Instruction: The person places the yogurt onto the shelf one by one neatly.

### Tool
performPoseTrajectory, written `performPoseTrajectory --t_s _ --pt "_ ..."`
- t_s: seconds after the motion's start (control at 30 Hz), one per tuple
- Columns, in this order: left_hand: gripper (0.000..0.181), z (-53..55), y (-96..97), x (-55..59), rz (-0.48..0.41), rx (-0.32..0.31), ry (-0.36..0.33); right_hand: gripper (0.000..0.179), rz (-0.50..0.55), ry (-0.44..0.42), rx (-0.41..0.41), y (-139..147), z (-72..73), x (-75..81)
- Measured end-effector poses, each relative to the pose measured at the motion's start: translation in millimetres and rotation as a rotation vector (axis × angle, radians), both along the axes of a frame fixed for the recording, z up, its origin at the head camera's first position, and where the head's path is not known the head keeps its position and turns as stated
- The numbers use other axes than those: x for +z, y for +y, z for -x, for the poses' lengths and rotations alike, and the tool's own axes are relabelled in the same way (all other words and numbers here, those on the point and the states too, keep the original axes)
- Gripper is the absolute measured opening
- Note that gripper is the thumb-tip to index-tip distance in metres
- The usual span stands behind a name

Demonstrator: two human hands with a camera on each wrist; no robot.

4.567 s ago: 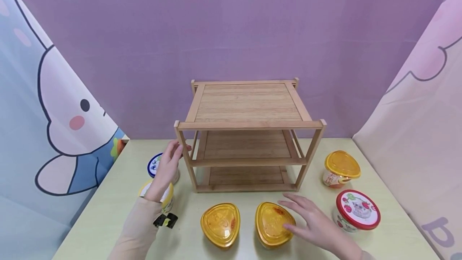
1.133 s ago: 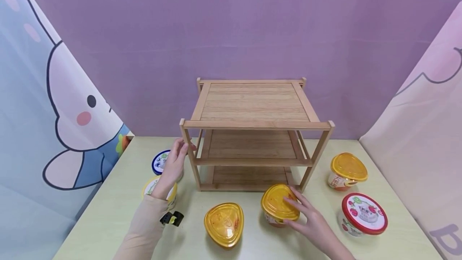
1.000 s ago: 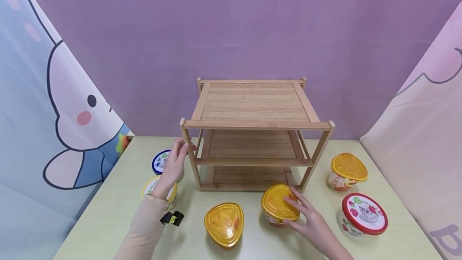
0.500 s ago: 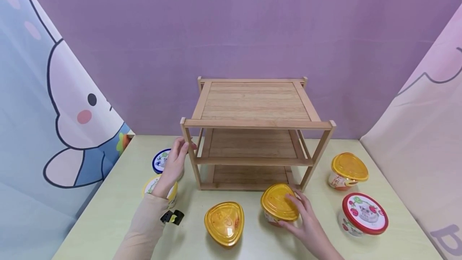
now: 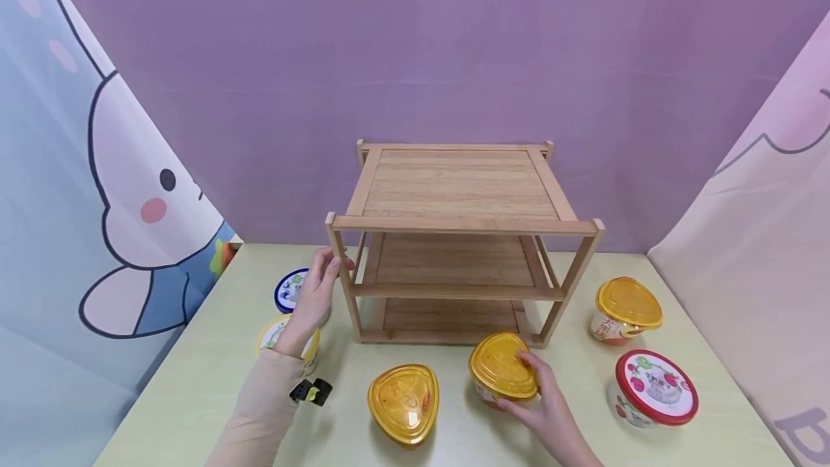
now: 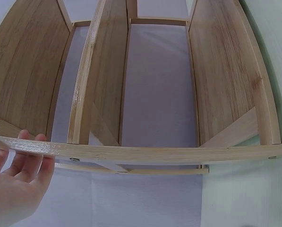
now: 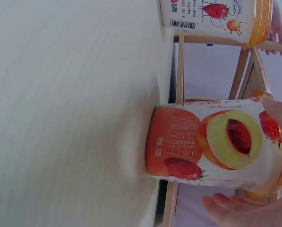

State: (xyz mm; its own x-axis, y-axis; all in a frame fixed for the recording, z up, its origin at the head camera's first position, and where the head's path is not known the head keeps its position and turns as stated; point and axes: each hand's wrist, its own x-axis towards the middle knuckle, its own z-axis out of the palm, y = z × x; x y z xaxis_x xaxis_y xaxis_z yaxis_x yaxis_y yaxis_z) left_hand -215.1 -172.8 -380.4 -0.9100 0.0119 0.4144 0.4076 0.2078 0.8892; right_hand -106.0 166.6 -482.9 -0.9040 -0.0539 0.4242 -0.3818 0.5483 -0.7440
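Note:
My left hand [image 5: 315, 294] holds the front left post of a three-tier wooden shelf [image 5: 460, 186]. In the left wrist view its fingers [image 6: 45, 165] reach round behind the post [image 6: 155, 153]. Just before the shelf's front right foot stands a cup with a yellow-orange lid [image 5: 501, 365], and my right hand [image 5: 550, 413] grips it from the right, thumb in front and fingers at the back of the lid. Peach and strawberry pictures cover the cup's side in the right wrist view, where its base [image 7: 159, 142] is right at the tabletop.
Left of the held cup stands a second yellow-lidded cup [image 5: 403, 403]. A blue-lidded tub [image 5: 288, 290] and a yellow-rimmed tub [image 5: 269, 337] are partly behind my left arm. Far right are another yellow-lidded cup [image 5: 627, 305] and a red-lidded tub [image 5: 656, 388]. Purple cloth [image 5: 454, 49] hangs behind.
Since the earliest frame the right-hand cup has moved forward to the shelf's foot. Over the last second my right fingers have closed in around its lid. My left hand keeps its place on the post.

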Motion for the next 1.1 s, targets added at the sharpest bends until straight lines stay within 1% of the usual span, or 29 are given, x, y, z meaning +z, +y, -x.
performPoseTrajectory --t_s 0.2,0.3,0.37,0.47,0.57,0.77,0.9,1.03,1.1 --pt "0.027 0.0 1.1 -0.4 -0.023 -0.010 0.002 0.069 0.021 -0.093 -0.041 -3 -0.2 0.8" --pt "0.028 -0.8 1.1 -0.3 -0.020 -0.008 -0.010 0.068 0.039 -0.132 -0.036 -3 0.2 2.0" --pt "0.028 -1.5 0.9 -0.1 -0.014 -0.006 -0.023 0.067 0.049 -0.141 -0.029 -2 0.2 2.8" --pt "0.029 -2.2 0.6 0.6 -0.007 -0.006 -0.039 0.067 0.048 -0.111 -0.026 -2 0.1 4.8" --pt "0.028 -2.5 0.3 1.3 -0.004 -0.008 -0.046 0.068 0.041 -0.050 -0.022 -1 0.3 8.7" --pt "0.028 -1.3 0.1 0.7 -0.011 -0.009 -0.036 0.069 0.015 0.036 0.011 2 1.8 22.0" --pt "0.027 -0.8 0.2 -0.3 -0.010 -0.003 -0.029 0.067 -0.005 0.077 0.041 3 3.7 34.8" --pt "0.027 -1.4 0.3 -0.1 0.000 0.005 -0.032 0.066 -0.053 0.071 0.043 3 5.2 51.2" --pt "0.028 -1.9 0.4 0.4 0.007 0.008 -0.029 0.067 -0.077 0.081 0.057 2 6.3 59.4"
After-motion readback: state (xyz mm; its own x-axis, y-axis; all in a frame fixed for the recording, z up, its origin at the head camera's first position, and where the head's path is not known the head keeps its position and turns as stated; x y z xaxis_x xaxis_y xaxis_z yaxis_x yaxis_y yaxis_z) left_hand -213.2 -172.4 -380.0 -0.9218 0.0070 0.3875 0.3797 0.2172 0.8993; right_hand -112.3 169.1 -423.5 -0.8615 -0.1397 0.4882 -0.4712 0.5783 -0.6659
